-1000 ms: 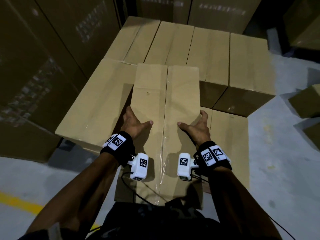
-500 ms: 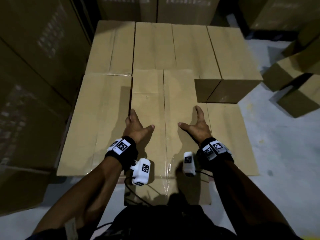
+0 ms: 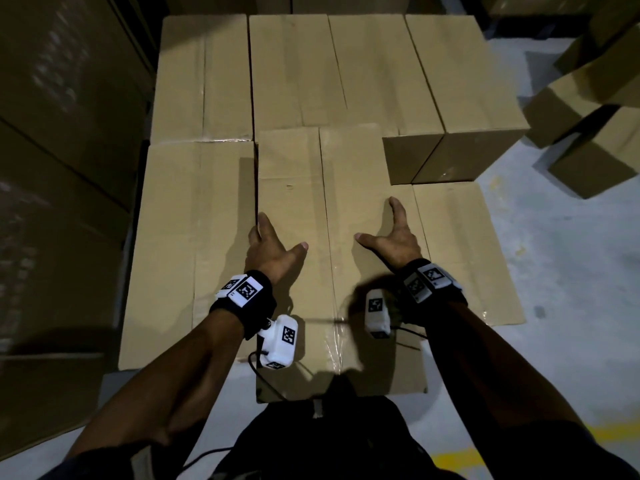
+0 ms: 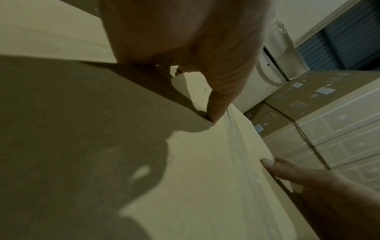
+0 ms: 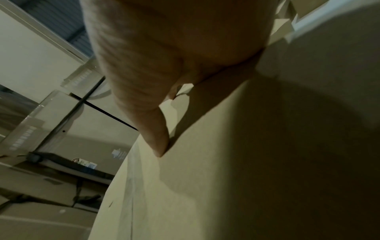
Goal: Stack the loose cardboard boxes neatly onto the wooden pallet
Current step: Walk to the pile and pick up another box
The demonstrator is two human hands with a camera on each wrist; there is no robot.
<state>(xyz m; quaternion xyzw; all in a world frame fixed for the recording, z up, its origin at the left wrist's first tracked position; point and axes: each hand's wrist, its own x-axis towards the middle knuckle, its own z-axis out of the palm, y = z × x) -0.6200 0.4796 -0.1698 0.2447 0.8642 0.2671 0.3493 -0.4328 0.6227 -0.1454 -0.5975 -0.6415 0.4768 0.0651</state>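
Head view: the box (image 3: 332,237) lies flat on the stack, long axis running away from the person, between a left box (image 3: 187,244) and a lower right box (image 3: 464,244); the left hand (image 3: 272,252) and right hand (image 3: 393,237) grip its side edges, thumbs spread on top. Left wrist view: the thumb (image 4: 218,104) presses the top face. Right wrist view: the thumb (image 5: 156,138) presses the top; the fingers are hidden.

The stacked boxes (image 3: 311,71) hide any pallet, and the held box (image 3: 325,209) hides most fingers of both hands.

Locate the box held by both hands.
Head view, centre: the box sits between a left box and a lower right box, near end overhanging.
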